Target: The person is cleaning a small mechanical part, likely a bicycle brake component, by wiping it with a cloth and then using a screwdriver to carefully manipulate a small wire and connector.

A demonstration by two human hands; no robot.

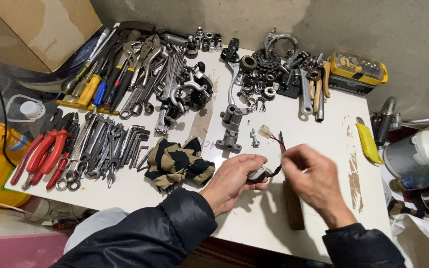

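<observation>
A repair workshop — the white table is crowded with wrenches and red-handled pliers at nine o'clock, sprockets and bearings at twelve, against a bare concrete wall.

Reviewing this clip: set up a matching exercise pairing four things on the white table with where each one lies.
Things:
1. red-handled pliers
2. striped cloth
3. yellow-and-clear case
4. small wired part

Places:
A. far right corner of the table
B. held in the left hand, with the right hand at its wires
C. near left edge, beside the row of wrenches
D. just left of the left hand

Pairs: 1-C, 2-D, 3-A, 4-B
</observation>
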